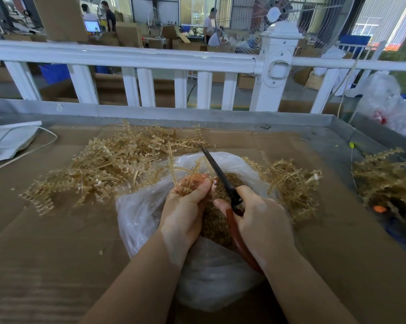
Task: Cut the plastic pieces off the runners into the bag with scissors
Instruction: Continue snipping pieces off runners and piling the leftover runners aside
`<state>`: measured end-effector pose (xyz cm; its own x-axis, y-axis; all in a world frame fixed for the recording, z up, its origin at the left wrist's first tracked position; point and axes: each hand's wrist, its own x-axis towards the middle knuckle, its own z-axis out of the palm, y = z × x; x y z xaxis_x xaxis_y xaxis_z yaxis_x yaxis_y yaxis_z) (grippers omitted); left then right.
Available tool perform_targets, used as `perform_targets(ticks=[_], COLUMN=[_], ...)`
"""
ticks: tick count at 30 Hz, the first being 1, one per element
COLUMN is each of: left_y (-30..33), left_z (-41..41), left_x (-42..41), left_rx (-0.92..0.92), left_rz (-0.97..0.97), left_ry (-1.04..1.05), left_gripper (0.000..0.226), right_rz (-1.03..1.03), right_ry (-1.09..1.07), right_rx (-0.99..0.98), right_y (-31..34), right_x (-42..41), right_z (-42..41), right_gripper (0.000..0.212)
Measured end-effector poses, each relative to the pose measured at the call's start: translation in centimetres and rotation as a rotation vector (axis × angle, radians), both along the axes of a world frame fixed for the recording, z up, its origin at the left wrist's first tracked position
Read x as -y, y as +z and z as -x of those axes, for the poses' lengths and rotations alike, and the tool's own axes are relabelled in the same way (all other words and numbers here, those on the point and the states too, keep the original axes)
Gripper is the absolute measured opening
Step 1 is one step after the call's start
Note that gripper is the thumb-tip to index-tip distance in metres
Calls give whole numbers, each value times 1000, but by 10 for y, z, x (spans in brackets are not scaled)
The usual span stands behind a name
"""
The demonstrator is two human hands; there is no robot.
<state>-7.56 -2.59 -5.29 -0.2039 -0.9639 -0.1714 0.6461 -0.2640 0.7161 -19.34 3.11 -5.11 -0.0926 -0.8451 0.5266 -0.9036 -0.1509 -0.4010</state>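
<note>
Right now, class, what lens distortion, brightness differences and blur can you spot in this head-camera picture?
Head view: the wide lens bows the white fence rail and the tray edge; the windows behind are overexposed, while the hall interior is dim; the left hand, right hand, scissors and bag are sharp; the far corners look smeared.

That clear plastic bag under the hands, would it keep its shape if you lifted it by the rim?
Probably not. The bag looks thin and crumpled, sagging flat on the cardboard, so it would likely flop. The heap of cut pieces inside would probably pull its bottom down. Its glossy film may also feel slippery.
</note>
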Motion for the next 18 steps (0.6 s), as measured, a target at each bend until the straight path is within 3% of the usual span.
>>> perform_targets(ticks=[4, 10, 18], left_y=[0, 0, 6], left_z=[-1, 0, 3], left_x=[0, 0, -1], left_rx=[-59, -35, 49], left_rz=[-29, -20, 66], left_ry=[46, 72, 39], left_gripper=[7, 12, 15], right_rz=[58, -6, -29], right_ry=[-11, -31, 112], right_rx=[79, 192, 513], right_y=[0, 5, 29], right_x=[-1, 2, 9], right_z=[1, 6, 11], right_gripper=[35, 12, 23])
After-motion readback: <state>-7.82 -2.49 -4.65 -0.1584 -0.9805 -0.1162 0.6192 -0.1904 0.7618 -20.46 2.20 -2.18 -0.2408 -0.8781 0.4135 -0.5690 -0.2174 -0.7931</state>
